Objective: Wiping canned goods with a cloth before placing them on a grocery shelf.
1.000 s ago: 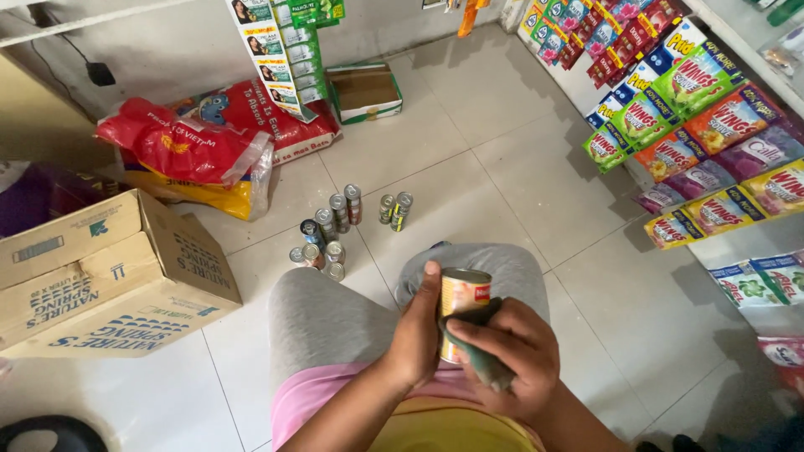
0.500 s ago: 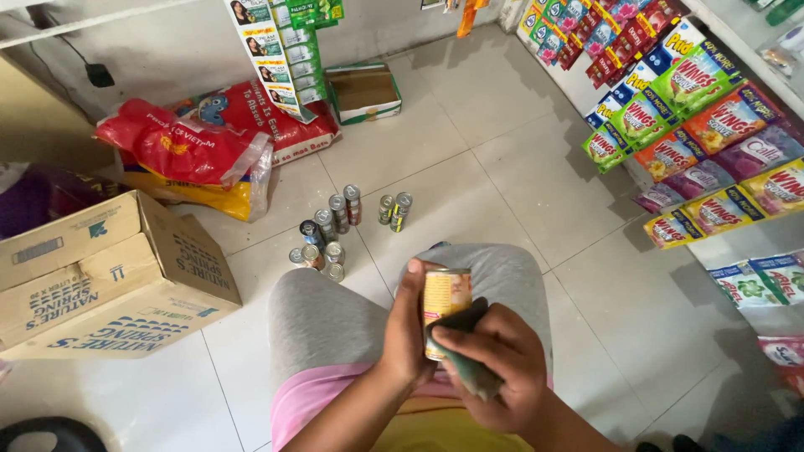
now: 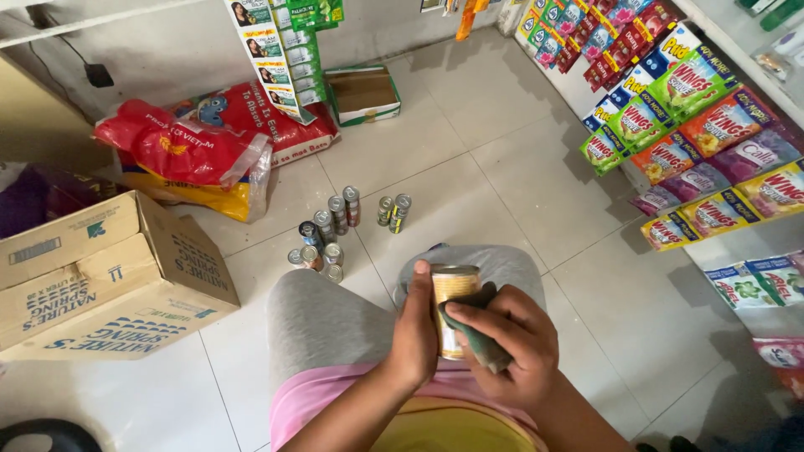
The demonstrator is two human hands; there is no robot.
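Head view: we hold a yellow-labelled tin can [image 3: 453, 308] over our lap.
Left hand [image 3: 416, 328]: closed around the can's side.
Right hand [image 3: 502, 345]: fingers clamped on a dark green cloth [image 3: 473, 331], now lower on the can's 3 o'clock side than a second ago.
Meaning: wiping goes on; small cans [image 3: 339, 226] wait at 11 o'clock.

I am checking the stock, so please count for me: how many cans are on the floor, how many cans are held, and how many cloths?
cans on the floor: 10
can in the left hand: 1
green cloth in the right hand: 1
total: 12
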